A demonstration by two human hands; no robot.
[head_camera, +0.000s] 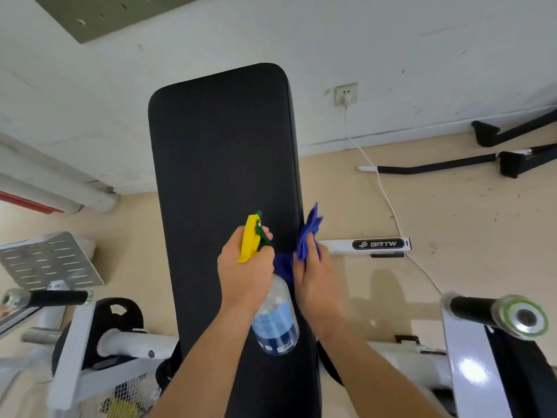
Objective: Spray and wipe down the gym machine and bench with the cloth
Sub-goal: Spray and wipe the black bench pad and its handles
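A long black padded bench (pixel 223 152) runs away from me down the middle of the view. My left hand (pixel 245 271) grips the neck of a clear spray bottle (pixel 275 321) with a blue label and a yellow and green trigger head, a finger curled on the trigger, nozzle pointing along the pad. Right beside it my right hand (pixel 315 279) holds a crumpled blue cloth (pixel 307 236) at the bench's right edge. White frame parts of the gym machine (pixel 470 357) flank the bench at the bottom.
A black-gripped handle with a chrome end (pixel 524 316) juts in at right, another handle (pixel 48 298) at left. A perforated metal footplate (pixel 48 260) stands at left. A white cable (pixel 388 203) trails from a wall socket (pixel 345 93) across the beige floor. Black bars (pixel 437 168) lie at far right.
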